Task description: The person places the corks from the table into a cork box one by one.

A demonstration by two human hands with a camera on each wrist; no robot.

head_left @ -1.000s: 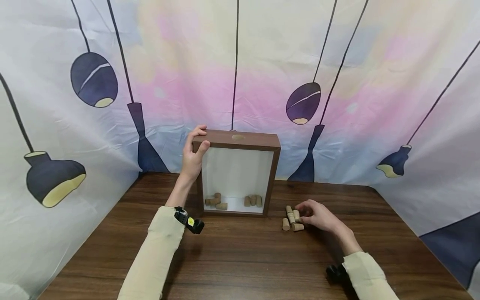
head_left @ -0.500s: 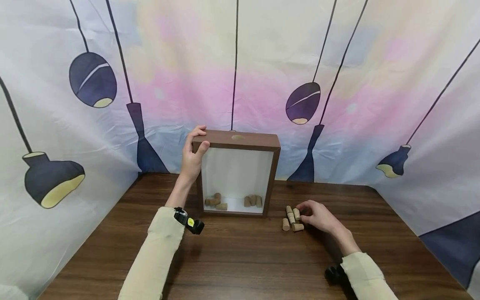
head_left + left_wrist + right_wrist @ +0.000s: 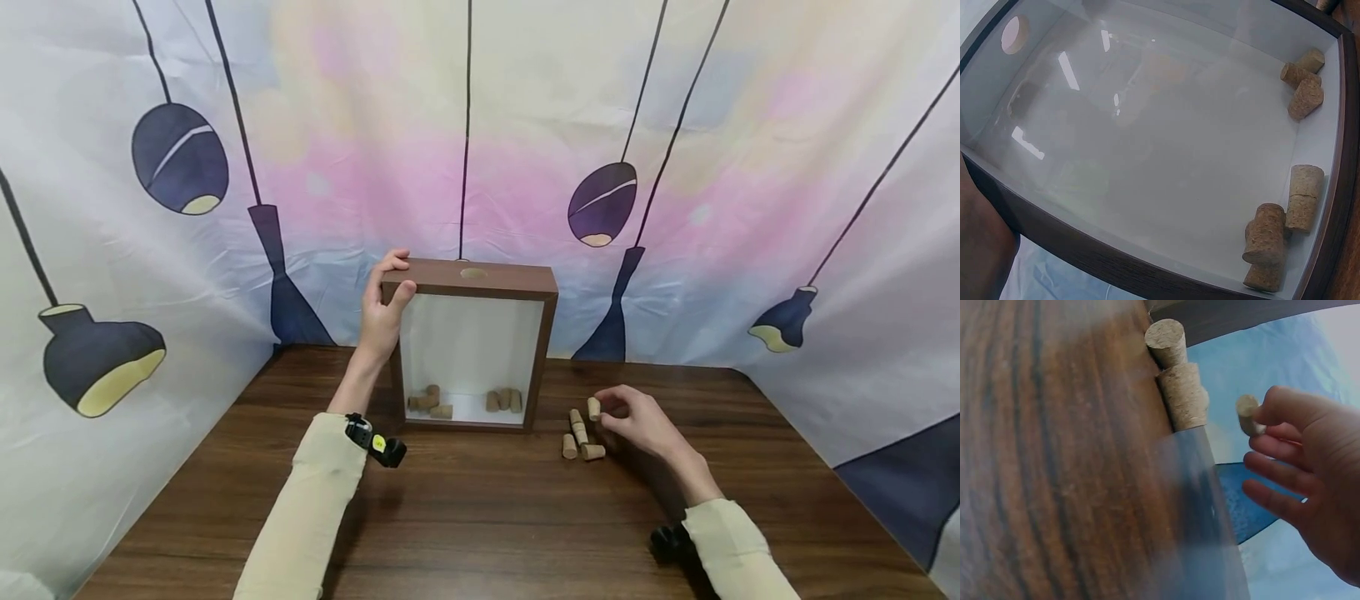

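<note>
In the head view, an upright brown wooden box frame (image 3: 517, 282) with a clear front stands on the table. My left hand (image 3: 381, 321) grips its upper left corner, thumb in front and fingers over the top. A round hole (image 3: 473, 273) opens in the top side. Corks (image 3: 1305, 100) lie in two clusters at the bottom inside the box. To the right of it, my right hand (image 3: 641, 427) pinches a cork (image 3: 594, 408) between thumb and fingertips, held just above the table. Several loose corks (image 3: 570, 447) lie close below that hand, one of them on its side.
The dark wood-grain table (image 3: 480, 517) reaches back to a fabric backdrop (image 3: 360, 167) printed with hanging lamps. This cloth also rises along both sides. A black wrist camera (image 3: 386, 450) sits by the left cuff.
My right hand has pinched one cork and raised it a little off the table, away from the other loose corks. The left hand keeps its grip on the box frame.
</note>
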